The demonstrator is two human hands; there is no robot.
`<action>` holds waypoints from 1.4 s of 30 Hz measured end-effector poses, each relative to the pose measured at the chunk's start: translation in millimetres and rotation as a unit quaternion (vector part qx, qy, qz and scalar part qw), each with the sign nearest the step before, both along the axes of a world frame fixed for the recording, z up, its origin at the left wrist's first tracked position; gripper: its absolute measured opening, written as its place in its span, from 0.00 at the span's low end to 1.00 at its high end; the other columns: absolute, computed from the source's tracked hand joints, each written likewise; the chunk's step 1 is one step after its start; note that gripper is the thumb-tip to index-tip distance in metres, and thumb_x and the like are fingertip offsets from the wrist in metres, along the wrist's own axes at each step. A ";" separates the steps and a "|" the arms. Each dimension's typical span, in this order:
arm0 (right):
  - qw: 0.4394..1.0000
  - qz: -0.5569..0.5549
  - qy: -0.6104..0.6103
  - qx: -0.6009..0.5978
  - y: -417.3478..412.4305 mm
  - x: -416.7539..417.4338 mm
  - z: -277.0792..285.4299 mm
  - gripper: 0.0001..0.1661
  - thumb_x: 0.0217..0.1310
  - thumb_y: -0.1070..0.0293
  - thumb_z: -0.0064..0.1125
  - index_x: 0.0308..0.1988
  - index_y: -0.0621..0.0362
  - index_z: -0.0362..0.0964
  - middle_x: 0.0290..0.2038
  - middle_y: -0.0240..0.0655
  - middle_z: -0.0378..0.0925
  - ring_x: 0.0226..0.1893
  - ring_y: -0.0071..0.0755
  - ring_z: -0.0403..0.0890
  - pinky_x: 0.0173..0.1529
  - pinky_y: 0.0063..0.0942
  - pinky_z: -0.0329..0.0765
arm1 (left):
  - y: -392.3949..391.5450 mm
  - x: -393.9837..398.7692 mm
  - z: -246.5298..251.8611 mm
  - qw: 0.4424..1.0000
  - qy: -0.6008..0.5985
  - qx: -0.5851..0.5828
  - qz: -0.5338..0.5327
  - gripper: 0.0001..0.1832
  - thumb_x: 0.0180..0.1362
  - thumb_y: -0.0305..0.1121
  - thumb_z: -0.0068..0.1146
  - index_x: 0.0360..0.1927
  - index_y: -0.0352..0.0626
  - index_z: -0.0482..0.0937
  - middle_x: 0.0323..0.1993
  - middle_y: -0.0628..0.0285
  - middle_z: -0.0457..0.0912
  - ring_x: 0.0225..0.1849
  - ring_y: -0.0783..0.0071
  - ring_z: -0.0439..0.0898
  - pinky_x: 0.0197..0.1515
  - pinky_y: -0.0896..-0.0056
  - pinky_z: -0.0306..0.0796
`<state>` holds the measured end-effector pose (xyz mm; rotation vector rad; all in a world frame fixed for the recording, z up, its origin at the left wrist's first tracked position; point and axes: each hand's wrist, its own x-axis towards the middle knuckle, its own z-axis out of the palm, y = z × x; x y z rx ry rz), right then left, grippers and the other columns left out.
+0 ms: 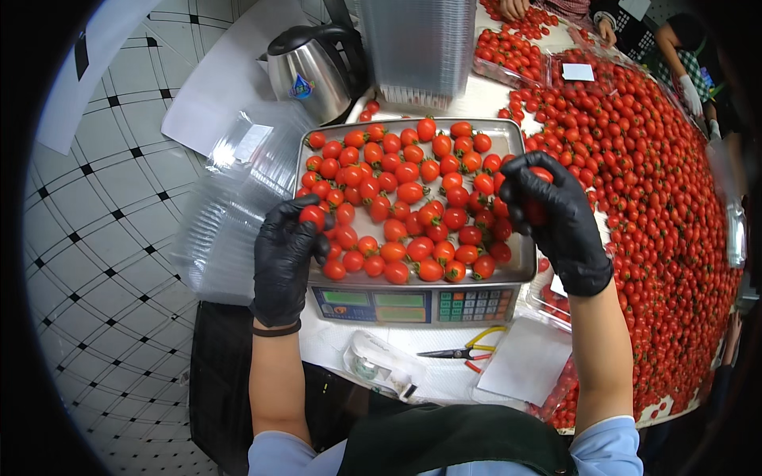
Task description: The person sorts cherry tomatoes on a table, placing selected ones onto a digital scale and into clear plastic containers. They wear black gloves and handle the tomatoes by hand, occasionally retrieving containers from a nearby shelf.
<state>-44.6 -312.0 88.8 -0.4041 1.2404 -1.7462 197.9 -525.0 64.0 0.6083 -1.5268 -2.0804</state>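
Many cherry tomatoes lie spread in the steel tray on top of a digital scale. My left hand, in a black glove, holds a cherry tomato between thumb and fingers at the tray's left edge. At the right edge my right hand, gloved the same way, has its fingers curled around another cherry tomato; part of its palm is hidden. Below the scale lie scissors with yellow and red handles and a white tape dispenser.
A large heap of cherry tomatoes covers the table at right. Stacked clear plastic containers stand behind the tray and at left, near a steel kettle. A filled clear box stands farther back. Other people work beyond.
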 end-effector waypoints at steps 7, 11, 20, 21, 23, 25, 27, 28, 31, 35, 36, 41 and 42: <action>0.793 -0.061 0.572 0.199 41.9 41.6 -35.2 0.11 0.49 0.75 0.56 0.36 0.57 0.69 0.32 0.40 0.70 0.30 0.46 0.75 0.33 0.36 0.74 | 40.2 -36.8 5.0 0.827 -0.154 -0.538 -0.046 0.24 0.49 0.20 0.54 0.53 0.47 0.70 0.46 0.58 0.69 0.45 0.69 0.73 0.44 0.73 0.70; 0.754 -0.057 0.613 0.227 27.7 60.4 -49.0 0.12 0.51 0.67 0.58 0.36 0.58 0.67 0.34 0.46 0.68 0.30 0.49 0.74 0.32 0.39 0.73 | 63.2 -79.4 2.4 0.716 -0.184 -0.667 -0.094 0.22 0.49 0.25 0.56 0.50 0.46 0.72 0.46 0.57 0.70 0.49 0.60 0.71 0.46 0.66 0.68; 0.710 0.044 0.651 0.265 25.3 64.1 -40.2 0.24 0.45 0.62 0.63 0.44 0.57 0.68 0.41 0.45 0.68 0.37 0.46 0.75 0.39 0.36 0.75 | 36.9 -40.4 -1.3 0.842 -0.189 -0.505 0.012 0.14 0.52 0.27 0.56 0.43 0.39 0.73 0.38 0.56 0.76 0.41 0.64 0.76 0.44 0.67 0.69; 0.725 0.059 0.635 0.259 26.6 60.8 -41.6 0.23 0.45 0.63 0.63 0.44 0.57 0.69 0.41 0.45 0.68 0.37 0.46 0.75 0.39 0.36 0.75 | 40.8 -22.2 0.0 0.851 -0.209 -0.480 0.036 0.13 0.53 0.27 0.56 0.43 0.38 0.73 0.39 0.56 0.76 0.42 0.65 0.76 0.45 0.67 0.69; 0.737 0.065 0.629 0.237 24.0 56.5 -42.1 0.21 0.44 0.64 0.62 0.42 0.56 0.70 0.40 0.46 0.68 0.36 0.46 0.76 0.38 0.37 0.75 | 49.8 4.5 -17.0 0.864 -0.217 -0.454 0.027 0.14 0.53 0.27 0.57 0.44 0.38 0.74 0.39 0.56 0.77 0.42 0.67 0.76 0.45 0.68 0.69; 0.733 0.049 0.646 0.207 19.3 56.8 -43.8 0.18 0.44 0.66 0.61 0.39 0.56 0.72 0.39 0.47 0.69 0.34 0.46 0.77 0.36 0.38 0.76 | 69.9 -2.0 -9.5 0.817 -0.228 -0.531 -0.005 0.17 0.51 0.28 0.59 0.46 0.40 0.74 0.38 0.55 0.75 0.41 0.62 0.76 0.44 0.67 0.69; 0.731 0.066 0.641 0.226 15.3 57.4 -42.5 0.16 0.43 0.66 0.61 0.37 0.56 0.73 0.39 0.48 0.68 0.34 0.46 0.77 0.36 0.37 0.76 | 80.6 -11.5 -19.3 0.769 -0.252 -0.587 -0.009 0.19 0.49 0.29 0.61 0.46 0.41 0.74 0.38 0.54 0.73 0.39 0.58 0.76 0.41 0.65 0.70; 0.729 0.074 0.638 0.237 14.4 57.6 -41.6 0.15 0.43 0.66 0.61 0.36 0.56 0.73 0.39 0.48 0.68 0.34 0.46 0.77 0.36 0.37 0.76 | 82.9 -16.5 -18.1 0.765 -0.257 -0.590 -0.007 0.18 0.48 0.28 0.61 0.45 0.41 0.74 0.38 0.54 0.72 0.39 0.57 0.76 0.40 0.64 0.70; 0.756 0.036 0.623 0.197 11.6 56.9 -52.2 0.14 0.43 0.66 0.61 0.35 0.56 0.74 0.39 0.49 0.68 0.33 0.46 0.77 0.37 0.37 0.76 | 89.1 -28.9 -15.5 0.748 -0.249 -0.615 -0.011 0.17 0.46 0.27 0.61 0.42 0.42 0.74 0.38 0.54 0.71 0.37 0.55 0.76 0.37 0.61 0.71; 0.751 0.023 0.628 0.206 13.4 55.5 -55.6 0.14 0.42 0.67 0.61 0.34 0.56 0.74 0.39 0.48 0.68 0.34 0.46 0.77 0.37 0.37 0.76 | 100.2 -36.5 -22.2 0.721 -0.191 -0.666 -0.016 0.15 0.45 0.26 0.61 0.38 0.43 0.73 0.39 0.53 0.71 0.35 0.54 0.75 0.34 0.60 0.71; 0.763 0.018 0.615 0.198 14.1 54.2 -55.8 0.16 0.42 0.66 0.62 0.36 0.56 0.73 0.39 0.46 0.68 0.34 0.45 0.77 0.37 0.36 0.76 | 101.5 -36.5 -23.7 0.711 -0.190 -0.677 -0.014 0.15 0.44 0.26 0.61 0.39 0.44 0.74 0.40 0.53 0.71 0.36 0.54 0.75 0.34 0.60 0.71; 0.794 -0.006 0.573 0.201 16.5 54.1 -54.5 0.20 0.42 0.66 0.63 0.40 0.57 0.73 0.38 0.41 0.69 0.36 0.40 0.76 0.38 0.32 0.75 | 104.6 -37.6 -28.9 0.730 -0.193 -0.656 -0.013 0.19 0.46 0.34 0.62 0.44 0.47 0.75 0.41 0.52 0.71 0.37 0.55 0.75 0.35 0.61 0.71; 0.787 -0.016 0.583 0.200 16.8 54.4 -55.4 0.19 0.43 0.66 0.62 0.39 0.56 0.73 0.38 0.42 0.69 0.36 0.42 0.76 0.38 0.34 0.75 | 112.0 -42.9 -23.3 0.729 -0.196 -0.655 -0.011 0.20 0.46 0.36 0.62 0.45 0.48 0.75 0.41 0.52 0.71 0.37 0.56 0.75 0.35 0.62 0.71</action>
